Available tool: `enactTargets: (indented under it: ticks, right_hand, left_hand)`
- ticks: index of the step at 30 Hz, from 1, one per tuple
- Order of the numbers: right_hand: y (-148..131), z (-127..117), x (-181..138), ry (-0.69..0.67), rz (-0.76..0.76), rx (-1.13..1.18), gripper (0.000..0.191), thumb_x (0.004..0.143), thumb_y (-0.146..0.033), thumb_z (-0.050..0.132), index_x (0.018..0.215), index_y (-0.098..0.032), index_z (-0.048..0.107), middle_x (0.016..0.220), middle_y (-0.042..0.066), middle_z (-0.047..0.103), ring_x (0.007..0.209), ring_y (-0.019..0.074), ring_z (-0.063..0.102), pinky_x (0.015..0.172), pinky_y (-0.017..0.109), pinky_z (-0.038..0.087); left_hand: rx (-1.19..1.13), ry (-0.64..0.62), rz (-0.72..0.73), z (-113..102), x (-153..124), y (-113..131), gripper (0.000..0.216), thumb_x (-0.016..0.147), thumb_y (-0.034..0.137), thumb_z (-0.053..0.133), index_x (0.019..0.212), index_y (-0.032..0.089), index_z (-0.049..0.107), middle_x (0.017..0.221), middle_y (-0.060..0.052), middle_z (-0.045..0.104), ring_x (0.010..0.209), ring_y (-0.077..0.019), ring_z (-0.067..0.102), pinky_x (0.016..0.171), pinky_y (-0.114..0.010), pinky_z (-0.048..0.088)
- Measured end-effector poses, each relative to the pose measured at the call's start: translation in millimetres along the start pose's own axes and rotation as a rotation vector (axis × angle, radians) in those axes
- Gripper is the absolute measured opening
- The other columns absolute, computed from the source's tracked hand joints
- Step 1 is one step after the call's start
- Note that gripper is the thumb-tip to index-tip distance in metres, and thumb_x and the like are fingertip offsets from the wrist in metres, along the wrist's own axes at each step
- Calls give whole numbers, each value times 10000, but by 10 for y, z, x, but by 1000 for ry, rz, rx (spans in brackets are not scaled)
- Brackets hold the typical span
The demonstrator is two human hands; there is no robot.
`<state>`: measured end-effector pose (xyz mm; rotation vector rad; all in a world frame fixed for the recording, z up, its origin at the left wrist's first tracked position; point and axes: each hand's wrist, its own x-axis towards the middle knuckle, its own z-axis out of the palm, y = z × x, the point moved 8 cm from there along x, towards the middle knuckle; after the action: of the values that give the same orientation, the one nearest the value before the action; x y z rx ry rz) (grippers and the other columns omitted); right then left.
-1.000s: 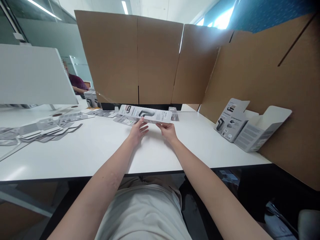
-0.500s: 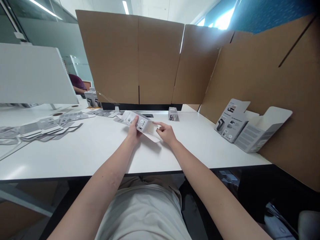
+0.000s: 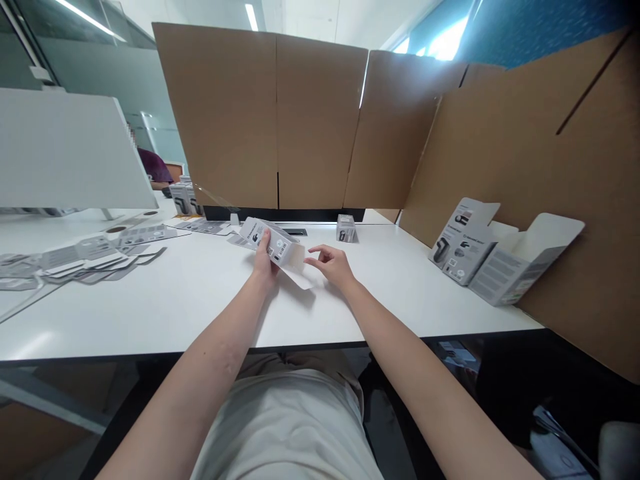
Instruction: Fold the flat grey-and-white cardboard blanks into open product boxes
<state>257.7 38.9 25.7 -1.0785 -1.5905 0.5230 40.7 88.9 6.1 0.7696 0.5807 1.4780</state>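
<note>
A small white printed carton (image 3: 277,244) is tilted just above the white desk, its end flaps hanging loose on the right side. My left hand (image 3: 265,259) is closed round the carton's near side, thumb on the printed face. Close to the loose flaps, my right hand (image 3: 333,264) has its thumb and index finger apart, with nothing seen between them. A small gap shows between those fingertips and the flap.
Flattened printed cartons (image 3: 85,257) lie piled at the left. A small closed box (image 3: 345,228) stands at the back. Opened cartons (image 3: 467,250) lean by the right cardboard wall (image 3: 545,173). A cardboard panel (image 3: 320,120) rises behind the desk. Another person's sleeve (image 3: 154,165) shows at far left.
My right hand's thumb and index finger have spread and come away from the carton's flap. My left hand has shifted slightly left, turning the carton a little so its end flaps sit lower.
</note>
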Motion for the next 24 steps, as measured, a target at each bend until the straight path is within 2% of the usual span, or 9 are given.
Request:
enactTargets:
  ticks: [4, 9, 13, 18, 24]
  right_hand:
    - [16, 14, 8, 8, 0, 18, 682, 783, -928, 892, 857, -250, 857, 644, -20, 511, 656, 190, 428, 688, 379, 404]
    - [1, 36, -6, -37, 17, 3, 653, 857, -906, 836, 864, -254, 865, 661, -4, 557, 671, 201, 479, 698, 374, 429]
    - [6, 47, -12, -63, 33, 17, 610, 871, -861, 840, 828, -253, 856, 677, 1, 572, 680, 199, 491, 697, 367, 414]
    - [7, 62, -10, -71, 18, -7, 600, 821, -854, 880, 831, -254, 871, 652, -15, 529, 668, 189, 437, 671, 361, 378]
    - [-21, 98, -30, -128, 26, -53, 691, 804, -928, 842, 763, -239, 833, 632, -8, 560, 647, 179, 437, 650, 349, 377]
  left_hand:
    - [-5, -22, 7, 36, -14, 6, 681, 916, 799, 875, 1296, 245, 762, 1245, -114, 861, 1235, -345, 821, 984, -424, 698]
    - [-25, 16, 57, -16, 10, 69, 703, 897, 847, 841, 1302, 281, 741, 1248, -93, 856, 1265, -350, 815, 960, -420, 697]
    - [-67, -22, 88, 9, 8, 104, 762, 863, 872, 858, 1340, 289, 745, 1254, -95, 859, 1310, -376, 797, 983, -454, 697]
    - [-14, -70, -1, 86, -35, 31, 752, 876, 870, 868, 1308, 262, 768, 1232, -118, 867, 1263, -402, 816, 984, -495, 708]
    - [103, -161, -83, 206, -107, -46, 694, 907, 780, 905, 1331, 242, 793, 1296, -131, 870, 1241, -388, 840, 980, -479, 711]
